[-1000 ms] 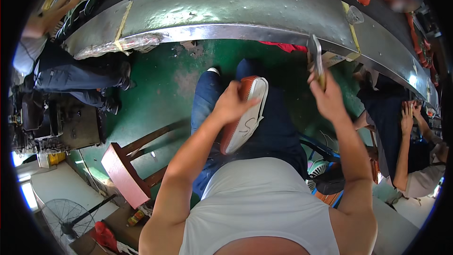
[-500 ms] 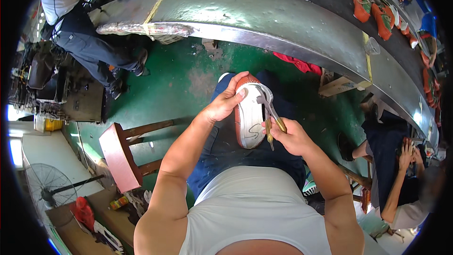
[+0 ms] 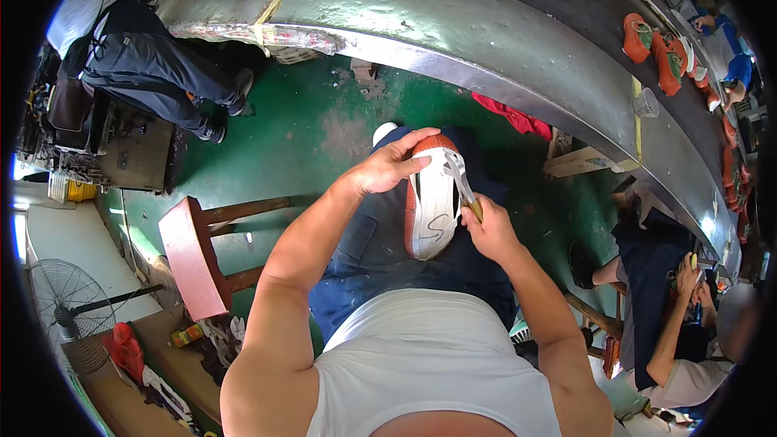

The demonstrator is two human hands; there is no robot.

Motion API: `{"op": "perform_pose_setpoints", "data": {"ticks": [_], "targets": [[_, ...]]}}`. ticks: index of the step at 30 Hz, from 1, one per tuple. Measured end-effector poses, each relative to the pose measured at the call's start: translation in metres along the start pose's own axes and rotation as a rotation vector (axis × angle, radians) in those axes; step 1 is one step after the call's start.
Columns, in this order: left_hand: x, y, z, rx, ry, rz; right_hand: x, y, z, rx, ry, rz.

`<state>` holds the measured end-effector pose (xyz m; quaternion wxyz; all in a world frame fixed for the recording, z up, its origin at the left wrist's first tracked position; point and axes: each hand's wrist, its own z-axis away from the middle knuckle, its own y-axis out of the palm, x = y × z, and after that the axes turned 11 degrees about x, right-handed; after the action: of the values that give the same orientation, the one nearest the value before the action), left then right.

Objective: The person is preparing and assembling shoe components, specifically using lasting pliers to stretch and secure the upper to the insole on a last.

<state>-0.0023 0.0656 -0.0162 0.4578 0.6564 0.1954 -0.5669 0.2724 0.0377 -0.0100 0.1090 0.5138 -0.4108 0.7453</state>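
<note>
An orange shoe upper with a pale bottom and a dark curved mark near its lower end rests bottom up on my lap. My left hand is closed round its far end, thumb on the pale bottom and fingers over the orange edge. In my right hand are metal pincers with brass-coloured handles, the fist closed round them. The pincers' head lies at the far right part of the shoe's bottom; whether the jaws grip the edge is too small to tell.
A conveyor bench with a metal edge curves across the far side, carrying orange shoes. A pink-topped stool and a fan stand left. One person stands far left; another sits right, hands at work.
My right hand has closed further round the pincers, bringing their spread handles together. The shoe remains in my left hand, and the whole view has shifted slightly.
</note>
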Motion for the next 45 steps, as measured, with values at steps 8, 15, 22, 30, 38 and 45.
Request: {"op": "perform_pose_setpoints", "data": {"ticks": [8, 15, 22, 30, 38, 45], "targets": [[0.009, 0.029, -0.022, -0.297, -0.017, -0.166, 0.045, -0.026, 0.014, 0.108, 0.176, 0.304], [0.008, 0.026, -0.032, -0.213, -0.032, -0.164, 0.053, -0.048, 0.006, -0.124, 0.066, -0.092], [0.019, 0.010, -0.018, -0.040, -0.126, -0.277, 0.002, -0.015, 0.004, -0.087, 0.268, -0.005], [0.053, 0.038, -0.015, -0.412, -0.337, -0.417, -0.026, 0.031, -0.001, -0.266, 0.206, 0.029], [0.018, 0.066, 0.016, -0.116, -0.362, 0.135, -0.041, -0.010, 0.016, -0.051, 0.319, -0.227], [0.066, 0.096, 0.043, -0.250, -0.339, -0.262, 0.001, -0.048, 0.056, 0.367, 0.148, 0.318]]}}
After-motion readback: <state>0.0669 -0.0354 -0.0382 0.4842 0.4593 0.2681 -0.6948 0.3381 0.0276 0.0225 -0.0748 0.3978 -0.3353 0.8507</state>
